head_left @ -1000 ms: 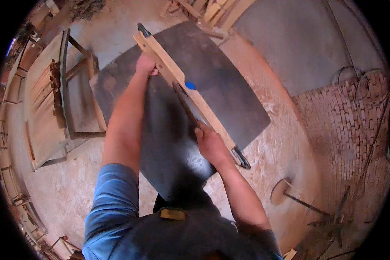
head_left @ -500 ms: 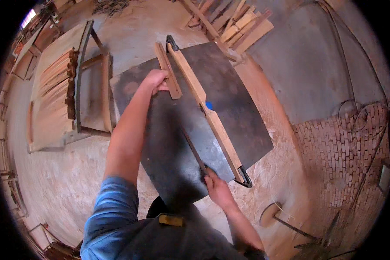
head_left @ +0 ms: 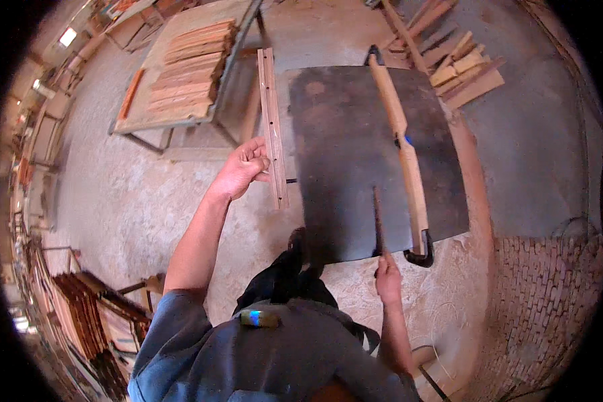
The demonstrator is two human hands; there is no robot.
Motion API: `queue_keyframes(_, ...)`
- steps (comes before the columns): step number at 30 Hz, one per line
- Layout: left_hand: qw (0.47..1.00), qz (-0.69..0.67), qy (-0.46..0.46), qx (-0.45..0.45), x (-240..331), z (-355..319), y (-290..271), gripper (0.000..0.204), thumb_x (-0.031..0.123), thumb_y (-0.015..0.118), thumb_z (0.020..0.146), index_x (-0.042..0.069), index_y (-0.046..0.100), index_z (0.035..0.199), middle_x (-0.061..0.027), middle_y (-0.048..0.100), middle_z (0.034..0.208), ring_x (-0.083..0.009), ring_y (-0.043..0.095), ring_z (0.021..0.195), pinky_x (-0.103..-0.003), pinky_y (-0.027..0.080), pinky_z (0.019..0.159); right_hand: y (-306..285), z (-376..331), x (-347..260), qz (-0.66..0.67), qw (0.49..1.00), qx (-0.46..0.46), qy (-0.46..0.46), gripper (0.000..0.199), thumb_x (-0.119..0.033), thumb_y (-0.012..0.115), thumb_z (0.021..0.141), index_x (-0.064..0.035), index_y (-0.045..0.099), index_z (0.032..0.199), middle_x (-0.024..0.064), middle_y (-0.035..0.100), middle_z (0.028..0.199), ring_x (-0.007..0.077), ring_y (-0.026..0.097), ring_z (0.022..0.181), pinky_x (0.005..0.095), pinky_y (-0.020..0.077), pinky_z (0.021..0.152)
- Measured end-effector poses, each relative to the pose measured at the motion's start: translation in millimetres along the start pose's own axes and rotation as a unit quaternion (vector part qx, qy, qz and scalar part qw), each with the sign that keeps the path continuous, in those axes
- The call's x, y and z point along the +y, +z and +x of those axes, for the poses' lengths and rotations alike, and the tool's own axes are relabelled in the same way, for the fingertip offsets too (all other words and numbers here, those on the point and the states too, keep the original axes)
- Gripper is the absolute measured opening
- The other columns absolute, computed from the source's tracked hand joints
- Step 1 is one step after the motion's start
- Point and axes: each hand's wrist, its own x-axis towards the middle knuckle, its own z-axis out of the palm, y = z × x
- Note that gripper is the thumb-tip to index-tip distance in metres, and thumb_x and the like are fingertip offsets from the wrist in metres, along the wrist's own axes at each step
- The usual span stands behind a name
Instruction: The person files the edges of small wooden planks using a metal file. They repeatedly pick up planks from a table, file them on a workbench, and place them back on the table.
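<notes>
My left hand [head_left: 246, 167] grips a long wooden strip [head_left: 272, 127] from its left side. The strip stands nearly lengthwise, just off the left edge of the dark sheet-topped table [head_left: 335, 154], and shows a row of small dark holes. My closed right hand [head_left: 387, 278] is at the table's near edge around one end of a slim, tapering, file-like tool [head_left: 378, 218], which points away over the tabletop. Right of the tool lies a notched wooden bar [head_left: 409, 167], with a black bracket-like piece at its far end [head_left: 372, 53] and another at its near end [head_left: 421, 251].
Beyond my left hand, a worktable [head_left: 130, 124] carries a row of wooden strips [head_left: 187, 70]. Loose offcuts [head_left: 469, 70] lie on the floor at the far right. More stacked wood [head_left: 80, 308] stands at the lower left. Brick paving [head_left: 536, 308] covers the right side.
My left hand has carried the strip left, off the tabletop, and its holed face now shows. The view has shifted, so the table appears farther right. My right hand still grips the tool.
</notes>
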Motion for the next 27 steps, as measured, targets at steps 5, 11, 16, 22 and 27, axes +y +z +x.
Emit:
queue_keyframes(5, 0.998, -0.046, 0.022, 0.043, 14.6, -67.9, -41.0, 0.049, 0.001, 0.047, 0.085, 0.005, 0.048, 0.134, 0.0006, 0.063, 0.111, -0.0087, 0.063, 0.092, -0.029, 0.057, 0.077, 6.5, -12.2, -28.1, 0.078, 0.996, -0.002, 0.051, 0.040, -0.025, 0.044, 0.102, -0.0055, 0.051, 0.136, 0.0031, 0.050, 0.062, 0.0108, 0.047, 0.052, 0.0285, 0.0400, 0.050)
queue_keyframes(11, 0.990, -0.096, 0.044, 0.098, 7.7, -108.6, -119.2, 0.052, -0.002, 0.046, 0.082, 0.004, 0.048, 0.134, -0.0007, 0.063, 0.110, -0.0080, 0.064, 0.086, -0.025, 0.054, 0.071, 34.8, -11.5, -51.1, 0.148, 0.984, 0.038, 0.096, 0.032, -0.035, 0.046, 0.100, -0.0077, 0.056, 0.115, -0.0033, 0.041, 0.055, 0.0076, 0.037, 0.039, 0.0256, 0.0288, 0.034)
queue_keyframes(16, 0.982, -0.171, 0.072, 0.045, 5.8, -138.4, -211.9, 0.059, 0.002, 0.050, 0.079, 0.006, 0.045, 0.138, -0.0031, 0.061, 0.118, -0.0119, 0.064, 0.091, -0.027, 0.053, 0.079, 92.0, -9.0, -109.0, 0.174, 0.983, 0.045, 0.023, 0.028, -0.037, 0.047, 0.100, -0.0110, 0.052, 0.091, -0.0030, 0.042, 0.056, 0.0077, 0.038, 0.039, 0.0250, 0.0283, 0.033)
queue_keyframes(22, 0.928, -0.300, -0.001, 0.221, 5.7, -137.9, -301.4, 0.033, 0.022, 0.052, 0.099, 0.005, 0.049, 0.127, -0.0038, 0.060, 0.096, -0.0166, 0.060, 0.078, -0.033, 0.052, 0.070, 192.2, -20.2, -261.7, 0.196, 0.978, -0.020, 0.066, 0.025, -0.031, 0.047, 0.100, -0.0111, 0.050, 0.086, -0.0030, 0.042, 0.055, 0.0080, 0.038, 0.037, 0.0259, 0.0301, 0.033)
queue_keyframes(27, 0.913, -0.260, 0.013, 0.314, -27.8, -123.7, -384.7, 0.021, 0.023, 0.048, 0.100, 0.007, 0.054, 0.112, -0.0049, 0.059, 0.089, -0.0176, 0.060, 0.078, -0.034, 0.052, 0.070, 244.9, -1.8, -298.5, 0.159, 0.981, -0.109, 0.034, 0.027, -0.033, 0.045, 0.101, -0.0100, 0.047, 0.087, -0.0014, 0.041, 0.056, 0.0092, 0.038, 0.036, 0.0262, 0.0293, 0.030)
